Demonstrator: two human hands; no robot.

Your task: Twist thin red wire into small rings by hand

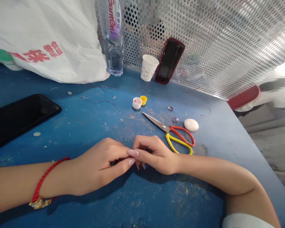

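My left hand (109,166), with a red braided bracelet (44,182) at its wrist, meets my right hand (154,155) over the table. Both are closed in a pinch, fingertips touching; whatever they hold, if anything, is hidden or too small to name. Just beyond my right hand lie scissors (166,128) with one red and one yellow handle, blades pointing away to the left. Two small red rings of cord, one nearer (175,120) and one farther (170,108), lie past the scissors, beside a white oval object (191,124). A white cap (137,103) and a yellow cap (143,100) stand farther back.
The blue table (156,202) ends at a perforated metal screen (204,47). Against it stand a paper cup (149,67), a red-cased phone (169,60) and a water bottle (114,53). At left are a white plastic bag (68,34) and a black phone (21,117). Loose threads (102,101) lie about.
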